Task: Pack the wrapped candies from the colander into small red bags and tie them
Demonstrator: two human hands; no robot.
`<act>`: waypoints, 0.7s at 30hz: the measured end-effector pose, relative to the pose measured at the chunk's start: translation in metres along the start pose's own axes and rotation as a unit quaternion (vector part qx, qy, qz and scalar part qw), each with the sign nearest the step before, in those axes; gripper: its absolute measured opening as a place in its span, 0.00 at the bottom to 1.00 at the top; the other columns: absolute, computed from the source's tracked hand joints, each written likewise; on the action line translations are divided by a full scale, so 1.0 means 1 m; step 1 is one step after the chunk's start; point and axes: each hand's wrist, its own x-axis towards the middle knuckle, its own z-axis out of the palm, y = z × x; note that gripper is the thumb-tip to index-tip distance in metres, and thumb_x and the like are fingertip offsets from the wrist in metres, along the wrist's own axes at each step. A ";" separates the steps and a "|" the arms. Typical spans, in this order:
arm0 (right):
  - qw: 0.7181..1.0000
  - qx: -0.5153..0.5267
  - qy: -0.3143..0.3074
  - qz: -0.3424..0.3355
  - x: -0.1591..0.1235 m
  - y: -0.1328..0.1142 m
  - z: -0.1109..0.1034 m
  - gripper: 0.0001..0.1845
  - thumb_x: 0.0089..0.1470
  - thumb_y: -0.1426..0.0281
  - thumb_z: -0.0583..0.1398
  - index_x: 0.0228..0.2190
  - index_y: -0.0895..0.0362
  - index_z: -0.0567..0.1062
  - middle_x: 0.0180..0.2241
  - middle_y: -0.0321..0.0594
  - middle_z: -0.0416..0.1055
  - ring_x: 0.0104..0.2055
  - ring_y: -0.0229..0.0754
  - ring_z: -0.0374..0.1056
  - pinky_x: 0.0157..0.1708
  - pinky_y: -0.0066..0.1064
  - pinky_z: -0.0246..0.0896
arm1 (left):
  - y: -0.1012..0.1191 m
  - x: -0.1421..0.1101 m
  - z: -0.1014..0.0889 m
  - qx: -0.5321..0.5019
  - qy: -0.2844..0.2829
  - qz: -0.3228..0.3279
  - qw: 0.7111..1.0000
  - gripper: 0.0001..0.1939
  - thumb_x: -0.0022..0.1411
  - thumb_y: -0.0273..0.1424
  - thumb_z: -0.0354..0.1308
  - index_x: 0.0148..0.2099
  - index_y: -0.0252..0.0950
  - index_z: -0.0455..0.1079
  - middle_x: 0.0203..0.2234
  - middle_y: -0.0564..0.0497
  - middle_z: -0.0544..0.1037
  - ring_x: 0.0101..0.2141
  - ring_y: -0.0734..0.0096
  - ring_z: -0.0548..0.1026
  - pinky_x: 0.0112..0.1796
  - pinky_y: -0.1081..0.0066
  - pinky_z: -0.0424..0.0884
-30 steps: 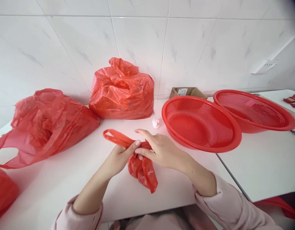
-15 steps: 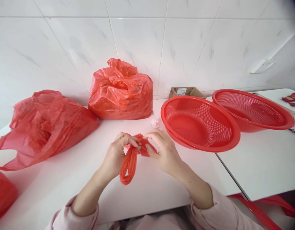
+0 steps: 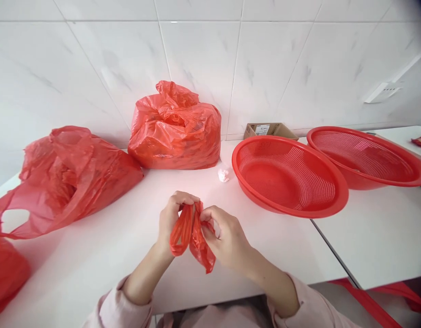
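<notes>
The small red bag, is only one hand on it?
No, the left hand and right hand both hold the small red bag.

Plastic bag (image 3: 197, 234), one: thin, red, glossy. Crumpled and gathered narrow; folded loop hanging at left, pointed loose end hanging beside it at right. Held up, slightly slanted, over white surface (image 3: 128, 228).

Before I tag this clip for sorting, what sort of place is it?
Probably an indoor workroom or kitchen: white tables against a tiled wall, bearing red perforated basins and bulging red plastic bags.

head-worn view, facing forward and down, close
</notes>
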 end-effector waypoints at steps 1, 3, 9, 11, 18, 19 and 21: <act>1.000 0.022 -0.018 0.010 0.000 0.000 -0.003 0.07 0.54 0.78 0.57 0.34 0.55 0.68 0.32 0.34 0.70 0.33 0.35 0.66 0.36 0.28 0.62 | 0.000 0.000 0.001 -0.003 0.003 0.000 1.000 0.19 0.55 0.19 0.61 0.44 0.44 0.62 0.36 0.55 0.73 0.35 0.70 0.74 0.35 0.68 0.72; 0.994 0.080 -0.055 0.040 0.002 -0.001 -0.010 0.04 0.56 0.74 0.59 0.35 0.55 0.68 0.34 0.34 0.70 0.36 0.36 0.66 0.41 0.29 0.62 | 0.003 0.000 0.002 -0.003 0.005 -0.005 1.000 0.18 0.55 0.22 0.62 0.45 0.44 0.63 0.36 0.54 0.71 0.33 0.70 0.74 0.32 0.69 0.71; 0.978 0.164 -0.037 0.120 0.010 0.000 -0.022 0.09 0.61 0.63 0.59 0.36 0.56 0.72 0.34 0.35 0.71 0.37 0.36 0.66 0.40 0.29 0.62 | 0.022 0.005 -0.006 0.098 -0.066 -0.028 0.993 0.06 0.58 0.24 0.57 0.35 0.40 0.65 0.27 0.55 0.71 0.26 0.73 0.70 0.27 0.71 0.68; 0.977 0.160 -0.052 0.132 0.010 0.001 -0.022 0.09 0.61 0.63 0.59 0.37 0.56 0.73 0.34 0.36 0.72 0.37 0.37 0.67 0.39 0.29 0.62 | 0.025 0.008 -0.010 0.104 -0.088 -0.025 0.990 0.07 0.57 0.23 0.58 0.36 0.40 0.67 0.27 0.56 0.74 0.26 0.73 0.72 0.29 0.71 0.69; 0.996 -0.065 -0.050 -0.033 0.005 -0.001 -0.035 0.04 0.60 0.73 0.57 0.32 0.56 0.70 0.31 0.37 0.71 0.34 0.38 0.65 0.36 0.31 0.58 | 0.027 0.018 -0.028 0.118 -0.172 0.006 0.978 0.04 0.61 0.26 0.61 0.37 0.40 0.75 0.31 0.52 0.78 0.35 0.69 0.76 0.36 0.70 0.72; 0.987 -0.128 -0.050 -0.078 0.004 -0.002 -0.037 0.05 0.60 0.74 0.56 0.31 0.57 0.69 0.30 0.37 0.70 0.33 0.39 0.63 0.35 0.32 0.56 | 0.026 0.018 -0.031 0.112 -0.163 -0.005 0.980 0.03 0.62 0.27 0.61 0.36 0.40 0.76 0.30 0.51 0.79 0.34 0.68 0.76 0.36 0.69 0.72; 0.961 -0.230 -0.066 -0.138 0.001 -0.004 -0.041 0.06 0.59 0.76 0.54 0.30 0.57 0.69 0.29 0.39 0.69 0.32 0.40 0.59 0.33 0.34 0.52 | 0.024 0.021 -0.035 0.107 -0.125 -0.042 0.986 0.03 0.61 0.30 0.62 0.34 0.40 0.76 0.29 0.51 0.79 0.32 0.68 0.76 0.35 0.69 0.73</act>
